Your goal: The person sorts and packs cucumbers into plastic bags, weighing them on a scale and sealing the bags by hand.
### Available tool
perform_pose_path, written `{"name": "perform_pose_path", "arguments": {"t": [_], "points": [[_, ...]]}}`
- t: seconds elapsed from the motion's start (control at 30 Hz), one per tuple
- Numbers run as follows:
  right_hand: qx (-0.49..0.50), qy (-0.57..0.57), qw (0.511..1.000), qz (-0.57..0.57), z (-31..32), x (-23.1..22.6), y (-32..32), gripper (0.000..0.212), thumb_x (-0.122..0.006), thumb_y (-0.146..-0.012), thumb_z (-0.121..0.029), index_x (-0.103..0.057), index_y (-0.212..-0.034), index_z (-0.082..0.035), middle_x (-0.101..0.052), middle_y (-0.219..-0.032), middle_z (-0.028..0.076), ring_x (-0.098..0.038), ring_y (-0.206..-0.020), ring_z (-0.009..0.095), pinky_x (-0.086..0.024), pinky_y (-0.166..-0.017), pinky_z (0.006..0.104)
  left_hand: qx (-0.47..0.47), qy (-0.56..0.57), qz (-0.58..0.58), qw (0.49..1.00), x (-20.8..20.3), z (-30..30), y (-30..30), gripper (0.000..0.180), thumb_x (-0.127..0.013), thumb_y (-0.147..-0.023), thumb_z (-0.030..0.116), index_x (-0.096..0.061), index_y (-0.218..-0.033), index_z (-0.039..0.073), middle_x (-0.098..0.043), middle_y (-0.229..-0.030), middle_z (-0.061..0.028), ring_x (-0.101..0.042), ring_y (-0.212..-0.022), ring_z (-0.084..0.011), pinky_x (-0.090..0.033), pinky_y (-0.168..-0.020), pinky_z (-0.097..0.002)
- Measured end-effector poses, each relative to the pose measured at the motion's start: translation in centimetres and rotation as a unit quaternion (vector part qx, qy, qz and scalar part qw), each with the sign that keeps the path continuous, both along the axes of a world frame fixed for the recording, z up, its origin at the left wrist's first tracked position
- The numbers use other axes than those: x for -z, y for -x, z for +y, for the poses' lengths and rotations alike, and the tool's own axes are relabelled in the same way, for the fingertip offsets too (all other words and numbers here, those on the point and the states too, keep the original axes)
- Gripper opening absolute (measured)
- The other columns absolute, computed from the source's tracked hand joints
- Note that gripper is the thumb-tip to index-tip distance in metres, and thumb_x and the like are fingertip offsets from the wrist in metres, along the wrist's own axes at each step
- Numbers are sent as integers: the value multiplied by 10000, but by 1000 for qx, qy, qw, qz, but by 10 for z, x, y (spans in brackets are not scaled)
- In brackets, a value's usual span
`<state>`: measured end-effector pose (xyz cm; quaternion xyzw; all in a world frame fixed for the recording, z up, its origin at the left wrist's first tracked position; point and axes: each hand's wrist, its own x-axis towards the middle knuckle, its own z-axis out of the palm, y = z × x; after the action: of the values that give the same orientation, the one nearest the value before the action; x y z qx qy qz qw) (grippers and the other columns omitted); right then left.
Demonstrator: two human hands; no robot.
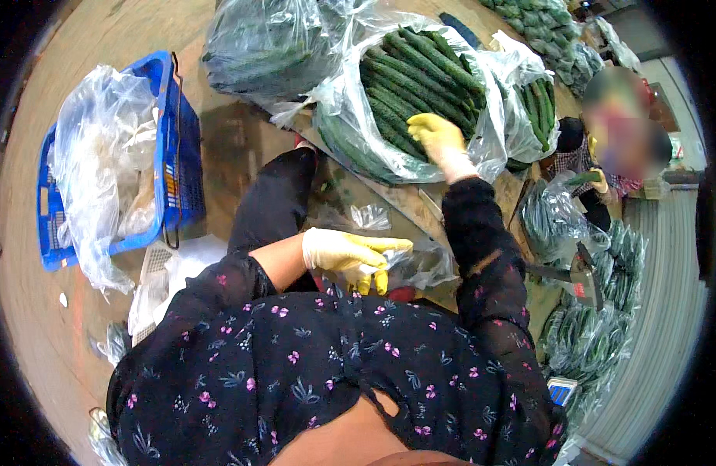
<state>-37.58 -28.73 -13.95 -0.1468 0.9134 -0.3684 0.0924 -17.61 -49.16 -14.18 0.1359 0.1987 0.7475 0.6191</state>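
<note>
Cucumbers (420, 85), long, dark green and bumpy, lie packed side by side in a big sack lined with clear plastic (342, 101). Over their near side reaches my right hand (439, 144) in a yellow glove. Its fingers are stretched and slightly bent against the cucumbers, and no cucumber is lifted. Close to my body is my left hand (354, 252), gloved in white and yellow, with thumb and fingers around the edge of a thin clear plastic bag (424, 266). Part of that bag is hidden behind my fingers.
A blue basket (188, 147) full of crumpled clear bags (105, 147) stands at left. Another bagged load of cucumbers (268, 50) sits at the far side. To the right are a scale-like device (583, 276), bagged cucumbers (583, 342) and another person (583, 155) holding a cucumber.
</note>
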Motion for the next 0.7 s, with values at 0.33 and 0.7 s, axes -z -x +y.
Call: {"name": "perform_pose_path", "arguments": {"t": [0.33, 0.7], "points": [[-93, -374, 923, 5, -40, 67, -52, 380, -594, -786, -267, -528, -1091, -49, -515, -1067, 178, -506, -1015, 358, -457, -857, 438, -76, -15, 0, 997, 14, -18, 5, 798, -576, -859, 276, -57, -1461, 203, -586, -1029, -199, -611, -750, -253, -505, -667, -356], [231, -234, 944, 24, 18, 58, 7, 470, -691, -662, -311, -609, -1083, -120, -602, -1080, 154, -569, -1033, 309, -452, -899, 417, -86, 47, 56, 994, -3, -23, 12, 934, -635, -770, 436, -63, -1462, 181, -578, -1038, -229, -610, -768, -231, -488, -690, -320]]}}
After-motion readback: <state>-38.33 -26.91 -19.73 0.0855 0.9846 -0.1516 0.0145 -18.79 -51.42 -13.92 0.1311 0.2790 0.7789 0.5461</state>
